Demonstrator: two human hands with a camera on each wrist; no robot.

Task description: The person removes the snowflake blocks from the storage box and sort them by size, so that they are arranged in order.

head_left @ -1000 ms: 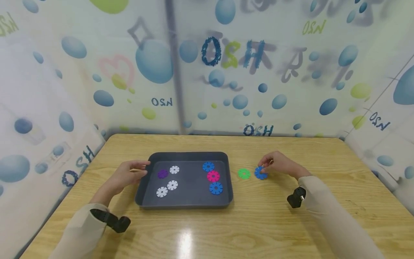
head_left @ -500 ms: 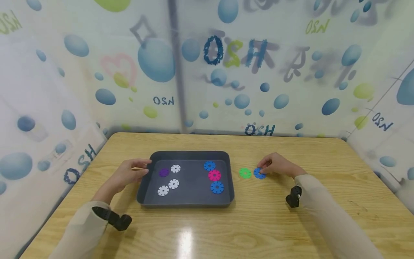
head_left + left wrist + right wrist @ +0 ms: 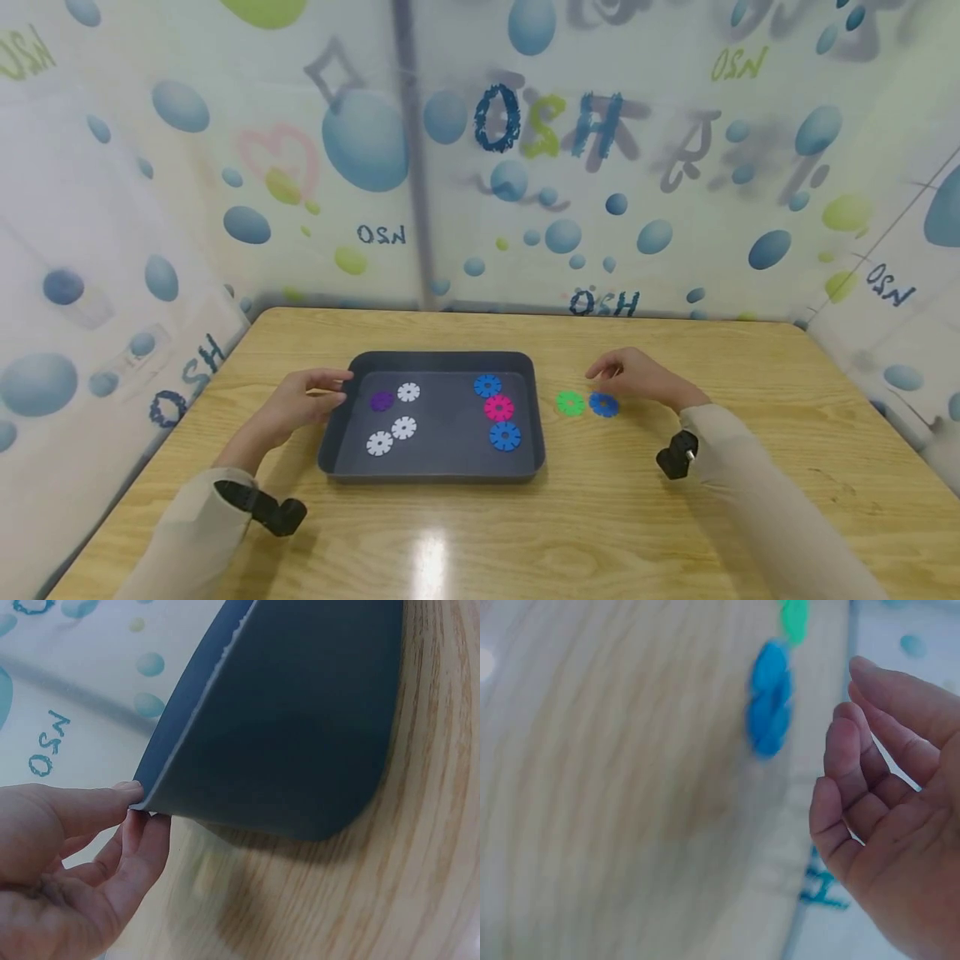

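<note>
In the head view, a dark grey tray [image 3: 442, 425] stands on the wooden table. At its left side, my left hand [image 3: 296, 404] pinches the rim between thumb and fingers, as the left wrist view shows on the tray wall [image 3: 285, 727]. To the right of the tray, a green notched plastic disc [image 3: 564, 409] and a blue notched disc [image 3: 611, 410] lie side by side on the table. Just above the blue disc hovers my right hand [image 3: 637, 375], apart from it, its fingers loosely bent around nothing. The right wrist view shows the blue disc [image 3: 769, 720] blurred.
Inside the tray, a purple disc [image 3: 377, 405] and several white discs [image 3: 374, 448] lie at the left. Two blue discs [image 3: 498, 443] with a pink disc [image 3: 492, 414] between them form a column at the right. A patterned curtain [image 3: 465, 208] hangs behind the table [image 3: 480, 542].
My right hand slid the blue disc a little left toward the green one, then let go of it and rose slightly. My left hand kept its hold on the tray rim.
</note>
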